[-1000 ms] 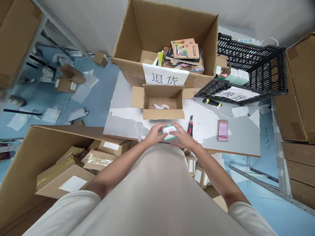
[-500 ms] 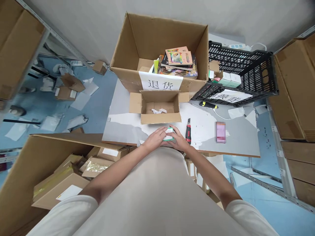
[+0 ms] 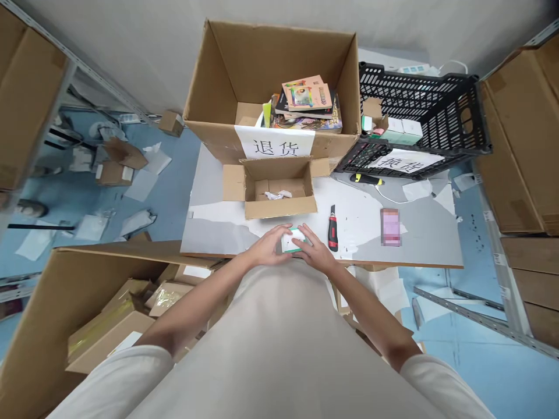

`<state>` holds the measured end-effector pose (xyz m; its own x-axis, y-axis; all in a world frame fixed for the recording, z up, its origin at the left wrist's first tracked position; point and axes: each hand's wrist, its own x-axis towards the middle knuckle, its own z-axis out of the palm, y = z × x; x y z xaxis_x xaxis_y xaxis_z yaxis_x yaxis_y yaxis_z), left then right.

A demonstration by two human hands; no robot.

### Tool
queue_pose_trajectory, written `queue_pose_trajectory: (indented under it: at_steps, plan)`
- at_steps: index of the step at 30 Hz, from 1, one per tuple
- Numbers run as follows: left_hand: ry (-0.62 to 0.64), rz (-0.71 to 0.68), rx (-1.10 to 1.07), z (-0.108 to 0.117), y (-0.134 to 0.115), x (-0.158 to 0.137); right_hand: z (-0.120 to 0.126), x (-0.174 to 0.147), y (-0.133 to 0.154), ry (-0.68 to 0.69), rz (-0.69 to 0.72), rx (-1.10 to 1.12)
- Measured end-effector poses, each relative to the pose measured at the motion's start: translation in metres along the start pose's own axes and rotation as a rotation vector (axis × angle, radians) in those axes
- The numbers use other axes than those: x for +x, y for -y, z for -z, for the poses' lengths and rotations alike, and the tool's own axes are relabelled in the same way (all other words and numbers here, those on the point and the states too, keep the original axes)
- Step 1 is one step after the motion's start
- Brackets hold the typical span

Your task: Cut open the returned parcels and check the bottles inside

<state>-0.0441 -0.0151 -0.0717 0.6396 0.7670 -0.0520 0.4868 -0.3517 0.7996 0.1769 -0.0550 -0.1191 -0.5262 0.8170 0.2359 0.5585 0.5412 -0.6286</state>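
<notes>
Fingers (image 3: 278,229) of the left hand (image 3: 265,247) and right hand (image 3: 319,254) grasp a small white-and-green box (image 3: 287,240) between them, at the near edge of the table (image 3: 432,244). Whether it has been opened cannot be told. Ahead, a cardboard carton (image 3: 280,208) stands open, crumpled paper (image 3: 278,195) visible inside. A utility knife (image 3: 333,233) lies unheld beside the right hand.
</notes>
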Motion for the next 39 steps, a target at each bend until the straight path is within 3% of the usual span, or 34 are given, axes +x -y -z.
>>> queue_pose_trajectory:
  at_steps: [3,10,17,22,28,32,39]
  plan:
    - [0.0,-0.018,-0.015,0.011,0.003,0.001,-0.004,-0.002,-0.002,-0.061,0.056,-0.048]
    - [0.14,-0.122,0.262,0.012,0.018,0.011,0.0,-0.004,0.003,-0.071,0.095,-0.179]
    - [0.039,-0.13,0.316,0.004,0.022,0.013,0.0,-0.005,0.007,-0.129,0.085,-0.43]
    - [-0.01,-0.155,0.328,0.0,0.014,0.009,-0.004,-0.005,0.009,-0.204,0.018,-0.448]
    - [-0.151,-0.062,0.312,-0.01,0.012,0.009,0.014,0.006,0.013,-0.03,-0.06,-0.398]
    - [-0.158,-0.028,0.312,-0.014,0.007,0.01,0.033,0.016,0.012,0.077,-0.073,-0.36]
    - [-0.224,0.02,0.209,-0.014,0.004,0.011,0.041,0.019,0.0,0.145,-0.111,-0.103]
